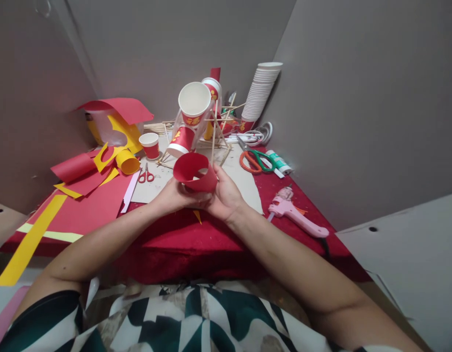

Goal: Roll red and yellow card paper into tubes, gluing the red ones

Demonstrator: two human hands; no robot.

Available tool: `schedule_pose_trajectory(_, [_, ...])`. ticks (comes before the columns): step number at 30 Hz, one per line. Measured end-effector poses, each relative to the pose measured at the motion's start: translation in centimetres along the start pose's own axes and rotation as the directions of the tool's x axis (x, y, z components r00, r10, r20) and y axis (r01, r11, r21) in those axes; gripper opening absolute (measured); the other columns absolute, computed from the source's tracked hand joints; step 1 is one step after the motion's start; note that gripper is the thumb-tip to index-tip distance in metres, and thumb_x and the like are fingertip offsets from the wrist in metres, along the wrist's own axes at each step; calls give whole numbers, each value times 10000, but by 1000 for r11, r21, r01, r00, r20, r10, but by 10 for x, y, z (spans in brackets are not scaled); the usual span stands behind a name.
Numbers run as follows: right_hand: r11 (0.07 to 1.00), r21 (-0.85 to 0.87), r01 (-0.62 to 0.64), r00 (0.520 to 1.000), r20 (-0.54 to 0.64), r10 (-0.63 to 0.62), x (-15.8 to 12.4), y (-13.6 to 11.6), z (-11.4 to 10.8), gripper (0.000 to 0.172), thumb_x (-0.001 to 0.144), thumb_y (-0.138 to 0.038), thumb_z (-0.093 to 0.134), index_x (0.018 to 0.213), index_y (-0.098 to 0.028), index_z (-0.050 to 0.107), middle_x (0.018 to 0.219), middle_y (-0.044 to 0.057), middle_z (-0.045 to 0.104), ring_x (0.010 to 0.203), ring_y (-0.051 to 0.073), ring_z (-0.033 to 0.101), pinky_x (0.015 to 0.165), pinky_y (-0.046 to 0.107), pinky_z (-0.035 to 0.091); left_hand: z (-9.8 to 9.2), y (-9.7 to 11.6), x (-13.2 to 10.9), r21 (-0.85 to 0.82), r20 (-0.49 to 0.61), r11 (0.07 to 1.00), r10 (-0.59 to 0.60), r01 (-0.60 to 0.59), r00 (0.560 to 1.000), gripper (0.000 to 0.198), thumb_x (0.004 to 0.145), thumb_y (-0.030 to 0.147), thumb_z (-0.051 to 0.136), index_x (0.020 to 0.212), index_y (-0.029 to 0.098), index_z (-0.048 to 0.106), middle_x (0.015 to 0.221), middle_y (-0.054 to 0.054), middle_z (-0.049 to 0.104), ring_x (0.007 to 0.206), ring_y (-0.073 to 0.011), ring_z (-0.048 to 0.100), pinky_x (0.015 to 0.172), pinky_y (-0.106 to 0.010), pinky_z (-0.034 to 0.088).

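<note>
A: Quick pass on my head feed. What can't I see?

B: Most of the left hand's (182,194) fingers; I lose them beneath and behind the red paper tube (202,184). There's a pale patch inside its mouth, can't tell what. Behind the fingertips, sticks and cups overlap, so I can't call which touch. Right forearm runs off at the bottom, left sleeve is cut at the edge.

A: Hand pose?

B: Forearms angle in from both sides and meet at the tube. Right hand (226,195) is palm-up, fingers curled against the tube's right wall. Left hand comes in from the other side, thumb side along the lower wall. I log both as closed around it; exact left fingertip contact, I can't tell.

A: Tube location?

B: Between the two sets of fingers, open end tipped toward me, above the table's near edge.

A: Around them?

B: Just beyond the fingers, wooden sticks (213,142) and a tilted upper cup (194,100). Left of the fingers, small red scissors (146,175), then yellow and red paper further out. Right of them, scissors with green and orange handles (252,164); nearer me on that side, a pink glue gun (299,219), tip blurry.
</note>
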State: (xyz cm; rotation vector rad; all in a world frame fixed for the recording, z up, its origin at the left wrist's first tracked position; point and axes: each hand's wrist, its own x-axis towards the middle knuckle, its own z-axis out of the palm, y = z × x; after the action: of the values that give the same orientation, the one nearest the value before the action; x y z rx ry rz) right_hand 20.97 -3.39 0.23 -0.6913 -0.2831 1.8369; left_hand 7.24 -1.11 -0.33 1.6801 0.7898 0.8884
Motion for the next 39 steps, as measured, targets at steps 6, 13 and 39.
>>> schedule_pose_trajectory(6, [999, -30, -43, 999, 28, 44, 4, -2, -8, 513, 1021, -551, 308, 935, -187, 660, 698, 50, 731, 543, 191, 646, 477, 296, 537, -4, 1, -2, 99, -45, 990, 108, -103, 993, 577, 600, 388, 903, 1058, 145, 650, 1242, -145, 679, 1179, -315, 614, 1032, -431, 476])
schedule_pose_trajectory(13, [998, -56, -30, 997, 72, 34, 3, 2, -6, 518, 1033, -510, 289, 956, -185, 685, 730, 54, 756, 623, 206, 683, 617, 361, 602, 1, -2, 0, 0, -133, 996, 91, -92, 987, 536, 555, 370, 907, 967, 148, 646, 1112, -129, 720, 1074, -307, 644, 934, -418, 521])
schedule_pose_trajectory(39, [996, -66, -52, 995, 79, 57, -3, 4, -5, 597, 988, -681, 300, 912, -200, 644, 766, 73, 712, 758, 224, 679, 741, 398, 578, -8, 2, 2, -312, -259, 945, 15, -98, 966, 500, 652, 412, 886, 1036, 160, 689, 1035, -91, 755, 939, -241, 692, 889, -368, 550])
